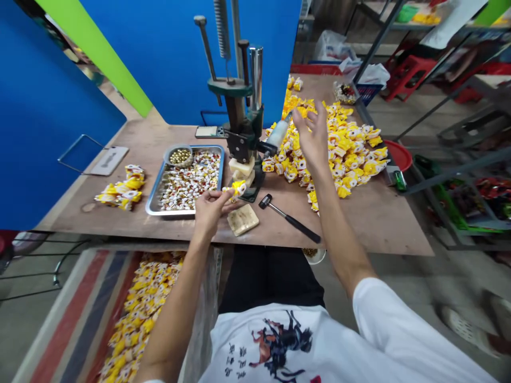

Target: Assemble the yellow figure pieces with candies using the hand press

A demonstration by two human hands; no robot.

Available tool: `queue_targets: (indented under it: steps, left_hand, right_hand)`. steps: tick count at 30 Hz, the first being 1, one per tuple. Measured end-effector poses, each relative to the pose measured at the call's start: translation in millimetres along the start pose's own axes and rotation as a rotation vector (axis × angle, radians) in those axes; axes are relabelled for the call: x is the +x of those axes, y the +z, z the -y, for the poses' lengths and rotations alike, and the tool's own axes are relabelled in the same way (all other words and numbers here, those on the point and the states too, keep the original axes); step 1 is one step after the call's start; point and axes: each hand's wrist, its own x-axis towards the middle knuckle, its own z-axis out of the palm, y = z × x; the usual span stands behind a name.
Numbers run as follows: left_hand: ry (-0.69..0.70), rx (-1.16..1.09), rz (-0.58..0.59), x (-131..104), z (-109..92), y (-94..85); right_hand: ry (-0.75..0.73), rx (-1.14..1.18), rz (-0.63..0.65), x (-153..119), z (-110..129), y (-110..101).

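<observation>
"Fingers first: what are they doing?"

"The left hand (pixel 208 211) pinches a yellow-and-white piece (pixel 239 187) by its side. The right hand (pixel 313 135) is released, fingers spread, near the lever grip (pixel 278 133)."

"And the piece is where?"

"Just in front of the press (pixel 238 139), in from the middle of the desk's (pixel 371 234) front edge. I can't tell whether it touches the pale blocks (pixel 241 166)."

"How would you handle it?"

"Lightly, by the outer side, fingertips out of the gap. I'd check it sits square before leaning on the lever grip; tilted, it could slip or get marked."
</observation>
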Motion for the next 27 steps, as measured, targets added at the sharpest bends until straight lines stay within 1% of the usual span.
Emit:
queue_targets:
  steps: [1, 2, 4, 5, 6, 7, 9, 11, 13, 15, 17, 19, 20, 21, 22, 23, 25, 26, 27]
  left_hand:
    - [-0.100, -0.081, 0.086, -7.8, -0.2, -11.2]
    - [-0.186, -0.147, 0.158, -15.9, 0.4, -21.1]
    - [-0.303, -0.205, 0.247, -31.0, 3.4, -35.0]
    - [-0.336, -0.204, 0.284, -37.1, 5.5, -39.2]
    - [-0.357, -0.187, 0.322, -42.0, 7.7, -41.9]
    - [-0.365, -0.156, 0.358, -45.4, 10.2, -43.5]
    - [-0.337, -0.072, 0.395, -48.7, 15.5, -44.5]
    - [-0.281, 0.012, 0.400, -48.7, 21.5, -43.7]
    - [-0.246, 0.055, 0.431, -48.0, 28.1, -41.6]
    - [-0.242, 0.052, 0.471, -48.0, 35.0, -38.8]
    - [-0.236, 0.041, 0.479, -48.2, 40.4, -37.6]
    - [-0.225, 0.064, 0.473, -45.0, 41.7, -40.9]
    - [-0.208, 0.093, 0.453, -40.5, 40.1, -45.1]
    - [-0.168, 0.134, 0.402, -33.4, 36.8, -51.0]
    - [-0.096, 0.192, 0.321, -23.7, 32.2, -58.2]
    - [0.010, 0.266, 0.220, -11.3, 26.5, -66.2]
    - [0.269, 0.454, 0.028, 18.9, 14.6, -81.2]
    - [0.373, 0.561, -0.015, 34.9, 9.5, -86.8]
    - [0.439, 0.664, -0.022, 50.1, 5.7, -90.5]
  right_hand:
    - [0.016, -0.005, 0.021, -34.6, -2.1, 1.5]
    - [0.017, 0.009, 0.123, -71.7, -0.5, 4.7]
    - [-0.015, 0.075, 0.429, -139.4, 9.5, 14.9]
    - [-0.028, 0.111, 0.553, -164.9, 14.8, 21.6]
    - [-0.031, 0.142, 0.641, -183.5, 18.4, 28.8]
    - [-0.024, 0.159, 0.689, -195.3, 19.1, 36.1]
    - [-0.002, 0.149, 0.703, -204.0, 11.2, 49.0]
    - [0.001, 0.093, 0.698, -202.5, -5.1, 57.4]
    - [-0.004, 0.034, 0.687, -199.8, -21.6, 61.5]
    - [0.003, 0.014, 0.692, -199.2, -32.5, 63.0]
    - [0.010, 0.028, 0.710, -199.9, -35.9, 62.9]
    - [0.003, 0.045, 0.730, -199.9, -33.8, 60.8]
    - [0.003, 0.051, 0.722, -199.0, -31.7, 58.8]
    - [0.011, 0.057, 0.697, -197.6, -29.5, 56.3]
    - [0.029, 0.064, 0.657, -195.7, -27.6, 53.4]
    - [0.055, 0.067, 0.608, -193.4, -26.3, 50.4]
    - [0.110, 0.067, 0.510, -189.5, -25.9, 45.5]
    - [0.127, 0.063, 0.482, -188.4, -26.8, 43.8]
    - [0.134, 0.059, 0.473, -188.2, -28.1, 42.7]
